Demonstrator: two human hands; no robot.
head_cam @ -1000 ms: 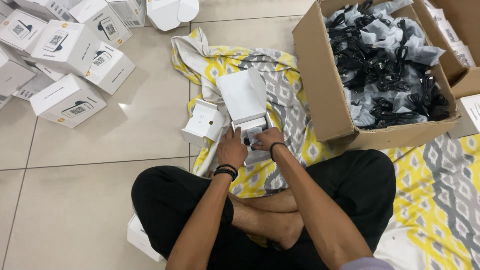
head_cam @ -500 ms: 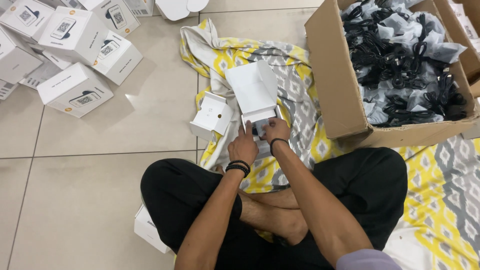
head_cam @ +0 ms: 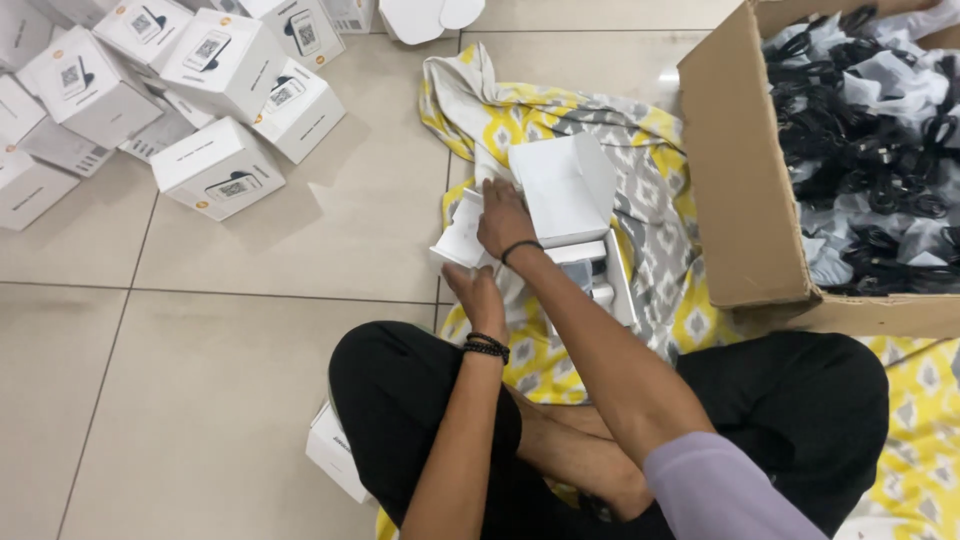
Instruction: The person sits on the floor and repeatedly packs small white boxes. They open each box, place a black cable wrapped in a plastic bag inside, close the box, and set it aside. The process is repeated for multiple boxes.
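1. You get bright, even indoor light; the white boxes (head_cam: 215, 165) cast soft shadows towards four o'clock.
2. Faint glare on the floor tiles (head_cam: 640, 65) at twelve o'clock.
3. Focus is sharp; edges bow slightly.

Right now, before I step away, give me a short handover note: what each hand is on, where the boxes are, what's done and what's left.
Left hand: low, under the small white insert piece, touching it.
Right hand: on top of that same piece, crossed over toward the left.
Open white box: on the patterned cloth, lid up, dark item inside.
Done: closed white boxes heaped on the tile floor, upper left.
Left: the open box is not yet closed; the cardboard carton is full of bagged black cables.
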